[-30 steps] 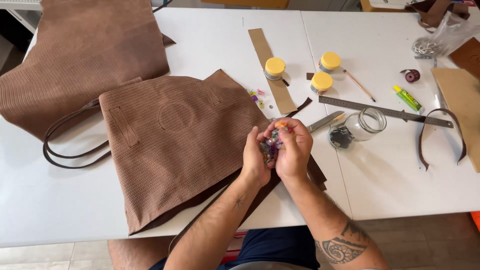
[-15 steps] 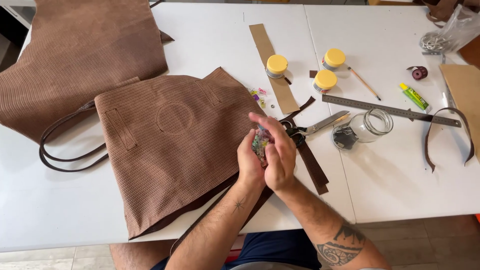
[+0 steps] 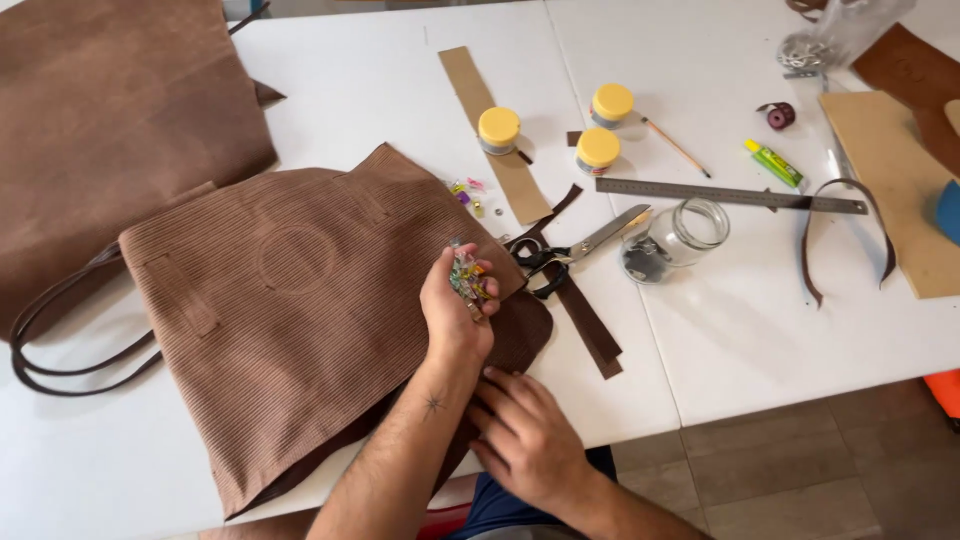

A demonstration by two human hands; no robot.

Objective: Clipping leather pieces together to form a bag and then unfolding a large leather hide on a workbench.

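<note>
The white table (image 3: 330,80) carries all items. The largest is a plain brown leather piece (image 3: 100,120) at 10 o'clock, running off the frame. Overlapping its lower edge, the ribbed brown leather bag panel (image 3: 290,300) lies flat at center-left, with 2 dark strap loops (image 3: 60,370) extending toward 9 o'clock.

At 2 o'clock a tan board (image 3: 890,170) rests at the table edge. A steel ruler (image 3: 730,195) lies just beside it toward center, with a curved dark leather strap (image 3: 850,235) crossing its right end. A tan cardboard strip (image 3: 490,125) runs toward 12 o'clock. Dark leather strips (image 3: 590,325) lie at 4 o'clock from the scissors (image 3: 570,250), which rest open just right of the bag panel. A clear glass jar (image 3: 680,238) lies on its side below the ruler. 3 yellow-lidded pots (image 3: 598,148) stand near 1 o'clock. A green glue tube (image 3: 775,163) lies above the ruler.

The left hand (image 3: 455,310) is over the bag panel's right edge, palm up, fingers loosely curled into a cup that holds a cluster of small multicoloured clips (image 3: 467,278). A few loose clips (image 3: 465,188) lie at 12 o'clock from it, on the table.

The right hand (image 3: 530,440) is at 6 o'clock from the left hand, palm down, fingers spread and touching the bag panel's lower corner; it grips nothing.
</note>
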